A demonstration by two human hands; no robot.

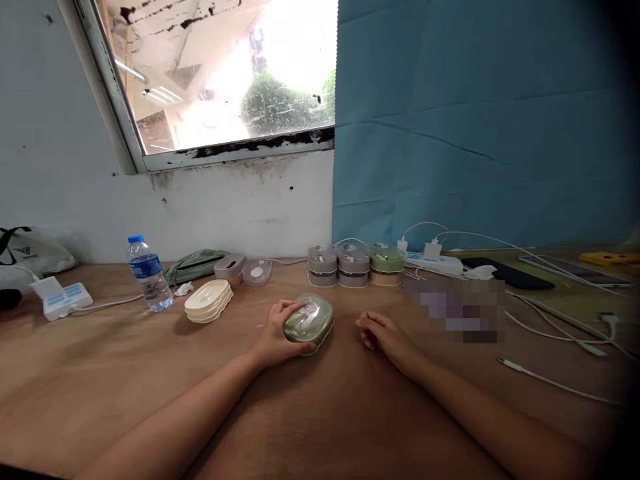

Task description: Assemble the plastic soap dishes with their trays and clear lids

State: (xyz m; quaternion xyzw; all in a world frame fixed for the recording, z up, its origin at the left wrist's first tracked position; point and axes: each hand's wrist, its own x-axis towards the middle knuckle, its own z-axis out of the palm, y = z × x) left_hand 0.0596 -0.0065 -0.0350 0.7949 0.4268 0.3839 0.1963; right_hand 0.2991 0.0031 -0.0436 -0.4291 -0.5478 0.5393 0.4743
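Observation:
A green lidded box [317, 319], shaped like a small soap or lunch box with a see-through top and a round label, rests on the brown table in front of me. My left hand [284, 333] grips it from the left, fingers over the lid and thumb along the near side. To the right of the box, apart from it, my right hand [383, 333] lies with its fingers curled in; whether anything is inside them is hidden. Beyond the box stand stacked grey boxes [323, 265] and a green-topped box [385, 263].
At left are a stack of cream trays [207, 300], a water bottle [149, 273], a green pouch [195, 267] and a power strip [67, 300]. Near them sit an open grey box [231, 265] and a clear lid [257, 272]. White cables [555, 380] and a dark phone [507, 273] lie at right.

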